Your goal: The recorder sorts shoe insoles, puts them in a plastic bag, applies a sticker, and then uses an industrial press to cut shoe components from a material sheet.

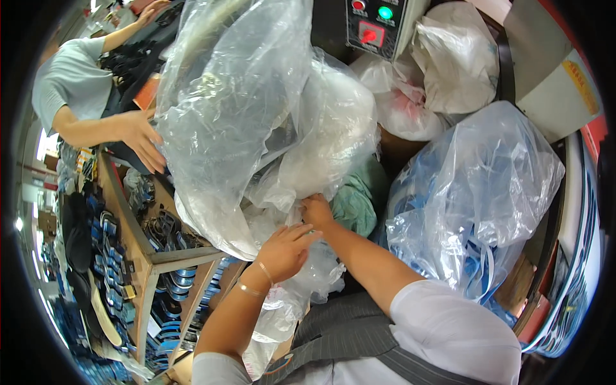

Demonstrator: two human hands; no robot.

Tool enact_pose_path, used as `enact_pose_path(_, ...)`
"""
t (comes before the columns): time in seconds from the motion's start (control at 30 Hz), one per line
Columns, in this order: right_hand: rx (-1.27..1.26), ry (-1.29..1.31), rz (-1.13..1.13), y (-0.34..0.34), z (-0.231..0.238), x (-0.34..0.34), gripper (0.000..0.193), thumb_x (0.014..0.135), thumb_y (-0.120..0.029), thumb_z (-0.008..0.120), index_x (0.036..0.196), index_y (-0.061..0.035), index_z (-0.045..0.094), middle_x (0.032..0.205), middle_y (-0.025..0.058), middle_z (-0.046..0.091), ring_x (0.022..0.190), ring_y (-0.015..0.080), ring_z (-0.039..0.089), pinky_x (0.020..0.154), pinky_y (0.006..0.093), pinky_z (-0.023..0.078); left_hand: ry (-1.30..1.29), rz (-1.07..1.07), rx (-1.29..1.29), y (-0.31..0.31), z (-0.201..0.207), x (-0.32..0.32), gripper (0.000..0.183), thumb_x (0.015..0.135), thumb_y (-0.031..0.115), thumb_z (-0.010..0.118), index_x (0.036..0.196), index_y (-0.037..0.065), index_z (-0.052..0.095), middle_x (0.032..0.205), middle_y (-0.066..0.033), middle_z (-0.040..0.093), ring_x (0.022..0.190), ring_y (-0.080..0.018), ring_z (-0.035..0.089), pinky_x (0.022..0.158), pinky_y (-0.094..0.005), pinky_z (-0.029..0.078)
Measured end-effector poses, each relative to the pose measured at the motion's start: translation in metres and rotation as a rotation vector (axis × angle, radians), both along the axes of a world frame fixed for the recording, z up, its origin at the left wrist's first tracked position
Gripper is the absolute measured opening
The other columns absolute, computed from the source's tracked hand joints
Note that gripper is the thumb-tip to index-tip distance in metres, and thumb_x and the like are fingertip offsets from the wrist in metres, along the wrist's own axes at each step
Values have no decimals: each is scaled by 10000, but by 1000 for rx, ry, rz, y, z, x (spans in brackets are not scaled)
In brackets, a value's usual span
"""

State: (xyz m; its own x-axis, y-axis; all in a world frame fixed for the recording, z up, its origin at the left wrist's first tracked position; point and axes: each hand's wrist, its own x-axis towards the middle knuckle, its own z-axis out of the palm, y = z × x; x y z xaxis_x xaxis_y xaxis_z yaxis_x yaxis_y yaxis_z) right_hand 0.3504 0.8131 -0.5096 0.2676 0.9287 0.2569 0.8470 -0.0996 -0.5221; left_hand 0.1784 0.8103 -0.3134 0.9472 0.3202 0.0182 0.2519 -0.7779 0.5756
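A large clear plastic bag (224, 109) rises in front of me, with a whiter, crumpled plastic bag (340, 115) against its right side. My right hand (317, 210) is closed on crumpled plastic at the base of these bags; its fingertips are partly hidden. Just nearer and to the left, my left hand (283, 249) has its fingers stretched toward my right wrist and grips nothing I can see. A bracelet circles the left wrist. More loose clear plastic (282, 305) lies below my hands. Beside my right hand is a green cloth-like bundle (356, 202).
Another person's hand (142, 138) reaches to the big bag's left side. Wooden shelving (154, 256) holds several blue and black curved pieces (109, 244). At right stands a clear bag of blue pieces (475, 192). Behind are white sacks (455, 58) and a control panel (375, 25).
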Motion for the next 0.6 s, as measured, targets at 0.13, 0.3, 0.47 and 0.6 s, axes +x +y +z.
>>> enact_pose_path(0.13,-151,597,331,-65,49,11,227,858,-185,601,1033,-41,604,903,109,608,859,274,593,789,375,465,567,-40,271,31,-68,-35,455,845,299,584,1278,160,548,1335,-114,515,1226,-336,478,1018,-444,375)
enact_pose_path(0.3,-350,1055,162,-216,152,56,161,966,-200,506,983,-44,538,803,36,578,762,129,573,682,304,470,640,97,-95,84,-130,-60,492,825,392,593,1224,105,583,1324,-141,510,1177,-348,513,967,-446,415)
enact_pose_path(0.47,143,1587,-719,-322,203,0,108,956,-188,511,953,-83,532,750,23,539,583,137,515,531,315,455,402,-84,-9,67,-86,6,708,774,380,682,1355,79,414,1374,-218,419,1160,-385,502,970,-463,408)
enact_pose_path(0.6,771,1690,-1052,-331,194,-15,154,970,-253,470,1048,-124,506,767,26,523,687,169,551,618,328,488,204,-435,-268,30,-94,71,1015,706,440,769,1481,110,202,1483,-254,246,1363,-398,275,1060,-448,333)
